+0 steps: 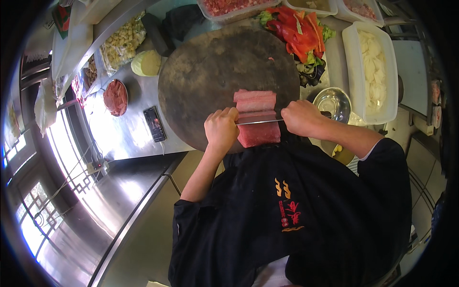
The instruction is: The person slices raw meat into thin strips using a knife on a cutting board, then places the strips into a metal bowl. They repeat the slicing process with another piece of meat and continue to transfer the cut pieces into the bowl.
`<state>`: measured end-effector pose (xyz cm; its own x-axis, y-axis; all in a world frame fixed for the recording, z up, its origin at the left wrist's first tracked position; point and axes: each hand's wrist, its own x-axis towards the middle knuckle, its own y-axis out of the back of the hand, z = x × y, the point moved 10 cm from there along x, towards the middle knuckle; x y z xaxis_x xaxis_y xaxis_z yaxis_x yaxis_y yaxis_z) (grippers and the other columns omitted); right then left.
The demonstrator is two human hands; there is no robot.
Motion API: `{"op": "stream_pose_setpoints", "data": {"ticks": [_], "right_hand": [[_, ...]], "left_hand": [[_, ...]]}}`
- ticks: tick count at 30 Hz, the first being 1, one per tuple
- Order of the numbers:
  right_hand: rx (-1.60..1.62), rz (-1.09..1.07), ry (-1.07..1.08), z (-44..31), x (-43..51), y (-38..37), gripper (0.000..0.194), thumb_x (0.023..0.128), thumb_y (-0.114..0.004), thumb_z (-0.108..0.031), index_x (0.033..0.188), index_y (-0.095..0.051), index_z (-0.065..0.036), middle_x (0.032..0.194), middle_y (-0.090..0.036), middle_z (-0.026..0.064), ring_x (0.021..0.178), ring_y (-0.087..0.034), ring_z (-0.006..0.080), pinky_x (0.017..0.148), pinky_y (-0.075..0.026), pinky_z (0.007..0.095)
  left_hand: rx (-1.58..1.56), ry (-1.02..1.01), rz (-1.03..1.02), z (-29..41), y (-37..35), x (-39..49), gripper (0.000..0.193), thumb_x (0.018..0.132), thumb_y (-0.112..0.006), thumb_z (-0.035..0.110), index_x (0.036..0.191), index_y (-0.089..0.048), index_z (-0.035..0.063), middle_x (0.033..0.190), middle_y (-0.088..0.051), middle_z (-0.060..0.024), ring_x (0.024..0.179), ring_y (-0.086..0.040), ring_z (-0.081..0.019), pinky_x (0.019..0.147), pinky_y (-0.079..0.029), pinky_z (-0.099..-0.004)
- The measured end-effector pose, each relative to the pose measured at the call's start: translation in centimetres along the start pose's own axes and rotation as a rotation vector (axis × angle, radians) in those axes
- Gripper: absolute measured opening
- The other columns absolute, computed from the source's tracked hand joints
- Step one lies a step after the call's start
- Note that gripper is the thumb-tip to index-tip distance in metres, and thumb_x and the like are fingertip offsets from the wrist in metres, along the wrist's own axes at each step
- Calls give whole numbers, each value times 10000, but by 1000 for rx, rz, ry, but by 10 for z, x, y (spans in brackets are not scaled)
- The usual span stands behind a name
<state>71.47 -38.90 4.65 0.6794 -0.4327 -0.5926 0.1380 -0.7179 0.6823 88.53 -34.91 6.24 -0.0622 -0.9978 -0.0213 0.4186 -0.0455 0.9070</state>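
Note:
A block of raw red meat (259, 134) lies near my edge of a round, dark chopping block (215, 64). A cleaver (260, 122) crosses the meat from side to side, seen nearly edge-on. My right hand (303, 119) grips it at the handle end, with the dark handle's butt showing past the fist. The fingers of my left hand (223, 128) are curled over the other end of the blade. Cut slices of pink meat (255, 100) lie overlapped just beyond the blade. How deep the edge sits in the meat cannot be told.
Left on the steel counter are a phone (154, 124), a bowl of meat strips (116, 97) and a cabbage piece (146, 63). Red pepper pieces (297, 30), a metal bowl (332, 104) and a white tub (391, 79) stand right. A tub of minced meat (233, 8) sits beyond.

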Motion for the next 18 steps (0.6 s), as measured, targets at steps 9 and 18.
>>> {"op": "stream_pose_setpoints", "data": {"ticks": [9, 18], "right_hand": [[-36, -14, -40, 5, 15, -18, 199, 777, -583, -91, 809, -755, 1, 869, -723, 249, 825, -730, 404, 734, -584, 486], [2, -21, -78, 24, 28, -30, 237, 751, -615, -121, 889, -768, -3, 928, -729, 238, 880, -729, 391, 777, -590, 473]], "left_hand": [[61, -28, -31, -10, -20, 0, 132, 679, -655, 43, 733, -577, 135, 738, -631, -33, 715, -645, -265, 655, -504, -408], [122, 31, -223, -18, -28, 12, 107, 730, -660, 96, 823, -638, 143, 813, -697, -79, 808, -685, -326, 702, -534, -456]]}}
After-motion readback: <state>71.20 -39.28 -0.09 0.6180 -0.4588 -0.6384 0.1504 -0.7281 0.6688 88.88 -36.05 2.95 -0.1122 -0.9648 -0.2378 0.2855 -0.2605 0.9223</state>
